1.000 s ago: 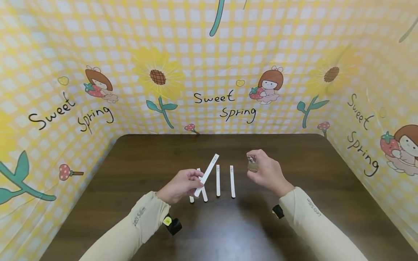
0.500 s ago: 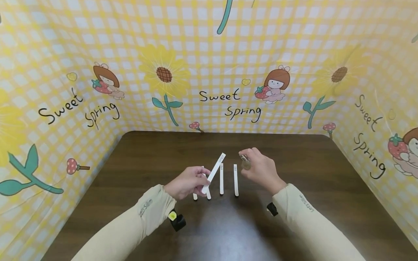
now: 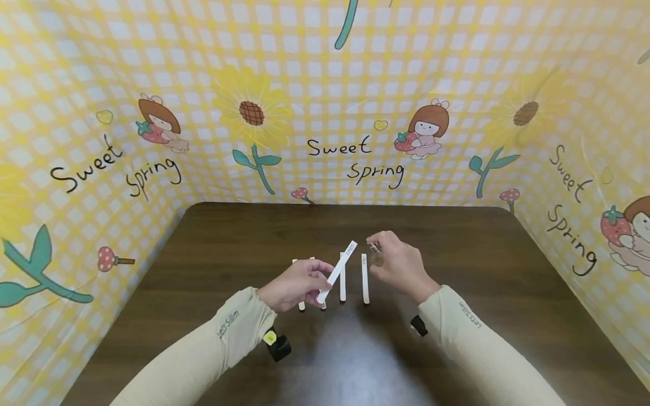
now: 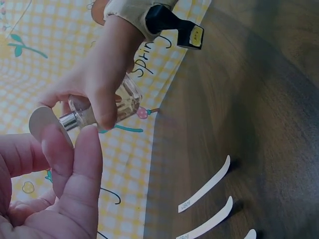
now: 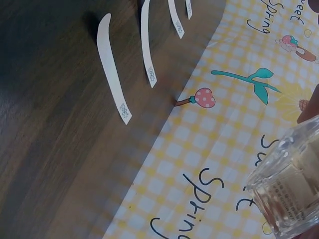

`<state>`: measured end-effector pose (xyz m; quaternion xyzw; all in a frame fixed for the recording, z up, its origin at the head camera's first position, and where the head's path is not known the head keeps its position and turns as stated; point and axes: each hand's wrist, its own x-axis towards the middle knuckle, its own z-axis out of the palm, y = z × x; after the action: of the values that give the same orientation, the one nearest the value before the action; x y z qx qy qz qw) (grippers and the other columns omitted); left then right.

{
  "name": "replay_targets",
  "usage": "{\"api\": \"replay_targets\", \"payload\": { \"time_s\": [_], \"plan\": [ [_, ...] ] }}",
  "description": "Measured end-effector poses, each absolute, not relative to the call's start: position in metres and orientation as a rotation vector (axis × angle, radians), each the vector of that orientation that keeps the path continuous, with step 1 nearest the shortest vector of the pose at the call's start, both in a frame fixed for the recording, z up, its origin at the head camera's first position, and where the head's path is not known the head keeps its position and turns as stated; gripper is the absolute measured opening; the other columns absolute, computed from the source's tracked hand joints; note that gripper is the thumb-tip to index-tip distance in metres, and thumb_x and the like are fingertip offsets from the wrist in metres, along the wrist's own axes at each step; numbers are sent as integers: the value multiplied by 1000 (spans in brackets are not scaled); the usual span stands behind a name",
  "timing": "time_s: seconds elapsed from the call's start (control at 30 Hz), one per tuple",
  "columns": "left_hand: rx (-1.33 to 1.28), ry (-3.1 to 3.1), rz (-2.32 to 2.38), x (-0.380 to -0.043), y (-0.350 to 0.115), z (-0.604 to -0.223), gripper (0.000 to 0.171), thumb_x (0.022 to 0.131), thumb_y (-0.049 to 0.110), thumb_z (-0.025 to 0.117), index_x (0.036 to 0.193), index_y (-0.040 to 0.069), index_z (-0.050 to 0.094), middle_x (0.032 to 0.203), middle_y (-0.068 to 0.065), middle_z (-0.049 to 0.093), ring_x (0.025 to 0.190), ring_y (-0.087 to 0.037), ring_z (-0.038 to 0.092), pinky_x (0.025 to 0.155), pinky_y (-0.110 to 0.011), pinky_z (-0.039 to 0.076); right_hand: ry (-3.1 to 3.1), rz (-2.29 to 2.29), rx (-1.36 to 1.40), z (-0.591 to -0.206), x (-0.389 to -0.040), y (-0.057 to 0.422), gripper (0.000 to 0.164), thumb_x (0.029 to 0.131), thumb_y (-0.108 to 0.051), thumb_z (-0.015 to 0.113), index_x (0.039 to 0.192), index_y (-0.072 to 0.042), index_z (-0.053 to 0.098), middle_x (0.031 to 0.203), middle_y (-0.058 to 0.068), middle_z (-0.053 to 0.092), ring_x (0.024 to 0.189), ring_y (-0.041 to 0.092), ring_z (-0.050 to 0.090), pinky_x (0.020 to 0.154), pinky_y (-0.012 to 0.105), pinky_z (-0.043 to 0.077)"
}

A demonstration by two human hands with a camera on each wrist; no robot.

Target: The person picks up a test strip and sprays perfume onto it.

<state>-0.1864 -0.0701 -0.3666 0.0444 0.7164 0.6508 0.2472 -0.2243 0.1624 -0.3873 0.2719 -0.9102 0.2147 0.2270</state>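
Observation:
My left hand (image 3: 297, 285) pinches the lower end of a white perfume test strip (image 3: 339, 268) between thumb and fingers. The strip slants up and to the right above the table. My right hand (image 3: 403, 262) grips a small clear glass perfume bottle (image 3: 376, 257), held up just right of the strip's printed tip. In the left wrist view the bottle (image 4: 130, 97) has pale liquid and a silver neck, which appears close behind the strip's rounded end (image 4: 45, 122). The right wrist view shows only the bottle's glass body (image 5: 286, 191) at the right edge.
More white test strips lie spaced in a row on the dark wooden table (image 3: 431, 349), such as the rightmost strip (image 3: 364, 279) and its neighbour (image 3: 342, 287). My left hand partly covers others. A yellow checked cloth (image 3: 325, 113) walls the table's back and sides.
My right hand has moved left with the perfume bottle, narrowing the gap to the held strip. The left hand has shifted slightly right with its strip.

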Motion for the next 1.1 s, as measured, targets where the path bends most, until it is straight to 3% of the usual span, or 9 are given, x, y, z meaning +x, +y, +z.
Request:
{"api": "replay_targets", "payload": {
  "time_s": [0.73, 1.1],
  "plan": [
    [133, 1950, 1738, -184, -72, -363, 37, 86, -10, 55, 122, -12, 48, 76, -9, 56, 60, -18, 57, 62, -36, 58, -2493, 623, 742, -391, -219, 157, 48, 64, -5, 80, 105, -6, 55, 92, 8, 58, 61, 19, 57, 43, 31, 41],
    [121, 1951, 1721, -185, -75, -367, 37, 86, -11, 56, 123, -12, 48, 76, -8, 57, 61, -18, 58, 59, -30, 57, -2469, 639, 737, -390, -221, 155, 47, 63, -4, 79, 103, -5, 55, 90, 8, 58, 60, 21, 57, 44, 34, 43]
  ]
}}
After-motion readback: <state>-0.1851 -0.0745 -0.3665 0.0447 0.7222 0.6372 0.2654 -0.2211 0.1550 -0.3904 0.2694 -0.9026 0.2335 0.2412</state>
